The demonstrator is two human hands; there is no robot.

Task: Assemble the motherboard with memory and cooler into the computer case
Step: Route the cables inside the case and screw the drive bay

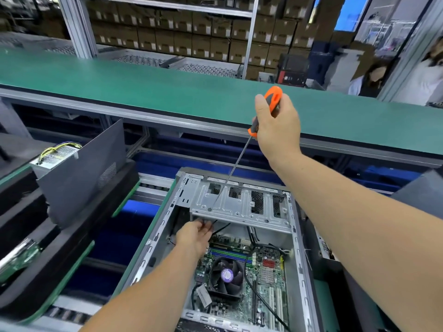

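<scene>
An open grey computer case (153, 250) lies at the bottom centre. Inside it sits the green motherboard (266, 274) with a black cooler fan (226, 276) and memory sticks (230, 254). A silver drive cage (242, 204) spans the case's far end. My right hand (275, 125) grips an orange-handled screwdriver (273, 97); its long shaft slants down and its tip meets the cage's left part. My left hand (195, 236) reaches under the cage and holds black cables (221, 227) with curled fingers.
A green workbench (143, 89) runs across behind the case. At left stand another case's dark side panel (81, 173) and a power supply (55, 156) with yellow wires. Shelves of cardboard boxes (191, 32) fill the background. Two people stand at far right.
</scene>
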